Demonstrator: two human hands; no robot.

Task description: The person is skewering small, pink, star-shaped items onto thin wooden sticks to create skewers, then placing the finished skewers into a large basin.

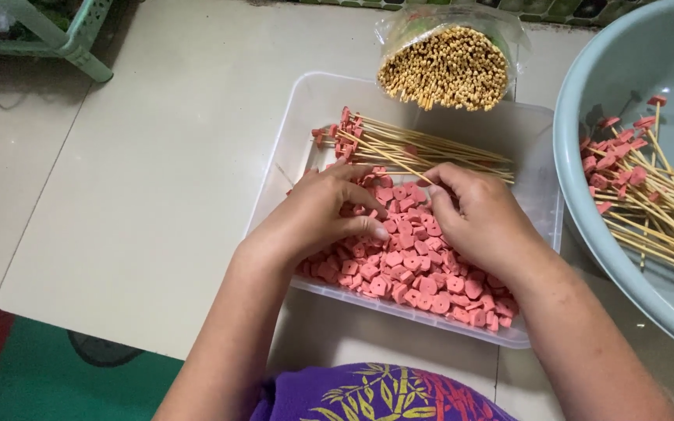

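A clear plastic tray (294, 117) on the floor holds a heap of small pink sausage slices (419, 269). Across its far part lies a bundle of bamboo skewers (423, 148) with pink pieces on their left ends. My left hand (317, 214) rests on the slices at the tray's left side, its fingers curled and pinching among the pieces. My right hand (481, 218) sits on the slices to the right, fingers bent down at the near ends of the skewers. Whether either hand holds a piece or a skewer is hidden by the fingers.
A plastic bag of bare bamboo skewers (446, 66) stands behind the tray, ends facing me. A large pale blue basin (587, 203) at the right holds several finished skewers (649, 195). A green stool leg (72, 39) is at the far left; a green and red mat (33, 374) lies near me.
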